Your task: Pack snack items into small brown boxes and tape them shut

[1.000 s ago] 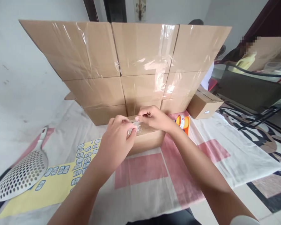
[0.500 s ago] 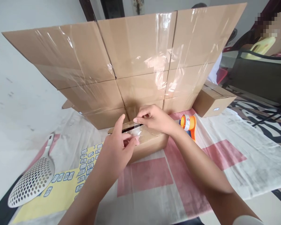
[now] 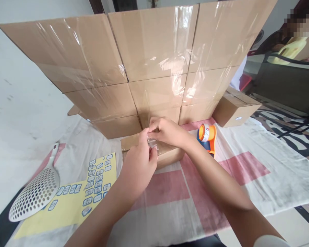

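Note:
A small cardboard box (image 3: 171,158) lies on the table in front of me, its top partly covered by my hands. Over its top, a crumpled strip of clear tape (image 3: 152,141) shows between my hands. My right hand (image 3: 167,132) pinches the strip's far end between thumb and fingers. My left hand (image 3: 140,161) has its fingers closed on the near part, with the index fingertip against the right fingers. To the right of the box rests an orange and blue tape dispenser (image 3: 207,135), apart from both hands.
Behind the box stands a tall wall of taped cardboard boxes (image 3: 157,61). Another cardboard box (image 3: 234,106) sits at the right. On the left lie a white slotted skimmer (image 3: 37,195) and yellow sheets with labels (image 3: 67,209). A person (image 3: 280,37) is in the right background.
My left hand has moved right and its raised index finger has come in to meet my right hand at the tape. The gap in the box top is less visible.

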`<state>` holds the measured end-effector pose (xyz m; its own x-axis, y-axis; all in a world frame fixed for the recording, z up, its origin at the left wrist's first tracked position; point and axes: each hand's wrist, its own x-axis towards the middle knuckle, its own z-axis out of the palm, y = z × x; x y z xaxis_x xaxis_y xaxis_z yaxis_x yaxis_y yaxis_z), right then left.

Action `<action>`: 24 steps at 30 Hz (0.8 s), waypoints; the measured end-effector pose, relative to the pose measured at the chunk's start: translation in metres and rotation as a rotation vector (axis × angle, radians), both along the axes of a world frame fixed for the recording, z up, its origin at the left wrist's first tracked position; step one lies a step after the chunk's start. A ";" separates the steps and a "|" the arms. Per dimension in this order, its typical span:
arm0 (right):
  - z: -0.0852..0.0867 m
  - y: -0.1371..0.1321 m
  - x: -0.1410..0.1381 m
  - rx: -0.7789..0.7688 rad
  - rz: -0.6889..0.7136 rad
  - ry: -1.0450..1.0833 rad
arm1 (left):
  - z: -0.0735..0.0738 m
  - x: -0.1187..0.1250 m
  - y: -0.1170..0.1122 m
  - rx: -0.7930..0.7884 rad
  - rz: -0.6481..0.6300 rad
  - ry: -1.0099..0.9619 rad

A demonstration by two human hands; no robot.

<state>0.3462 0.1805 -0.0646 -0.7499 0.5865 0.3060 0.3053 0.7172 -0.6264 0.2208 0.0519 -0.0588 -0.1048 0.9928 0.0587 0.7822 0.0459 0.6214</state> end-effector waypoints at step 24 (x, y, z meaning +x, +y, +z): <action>0.003 -0.001 0.006 0.052 -0.181 -0.172 | 0.011 -0.010 -0.016 -0.102 -0.199 0.555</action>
<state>0.3521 0.1791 -0.0613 -0.6778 0.7027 0.2165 0.5302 0.6711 -0.5181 0.2106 0.0356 -0.0474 0.1027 0.9937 -0.0453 0.9883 -0.0967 0.1178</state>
